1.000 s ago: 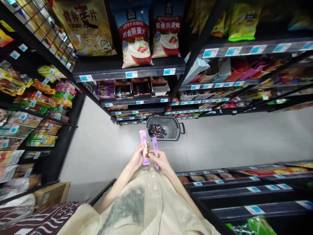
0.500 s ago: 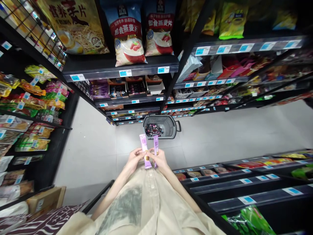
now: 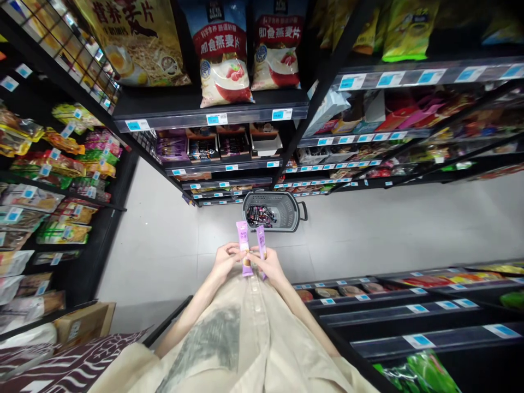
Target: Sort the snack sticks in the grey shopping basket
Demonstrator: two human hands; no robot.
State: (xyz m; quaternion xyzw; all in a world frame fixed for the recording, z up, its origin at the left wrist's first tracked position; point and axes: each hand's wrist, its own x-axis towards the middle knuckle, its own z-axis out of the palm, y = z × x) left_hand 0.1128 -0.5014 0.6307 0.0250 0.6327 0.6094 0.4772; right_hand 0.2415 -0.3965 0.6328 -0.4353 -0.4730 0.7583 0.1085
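Close in front of my shirt, my left hand (image 3: 226, 262) has its fingers closed on a purple-and-white stick sachet (image 3: 243, 237), held upright with printed characters facing me. My right hand (image 3: 269, 265) is closed on a second purple stick sachet (image 3: 261, 238), turned more edge-on. Its thumb reaches across to the lower part of the first sachet. Just beyond the hands, a grey shopping basket (image 3: 289, 212) stands on the floor. Many small dark-wrapped sticks (image 3: 260, 216) lie in its left part.
Ahead stands a black shelf (image 3: 172, 109) with bags of oatmeal (image 3: 223, 60) on top and boxes of sticks (image 3: 202, 148) below. Snack racks (image 3: 77, 218) rise at the left, and a low shelf (image 3: 393, 316) lies at the right. A cardboard box (image 3: 88, 325) sits at lower left.
The view has shifted slightly, so shelves and basket appear a little further right. The left sachet has turned slightly, showing more of its printed face. Both hands keep their hold.
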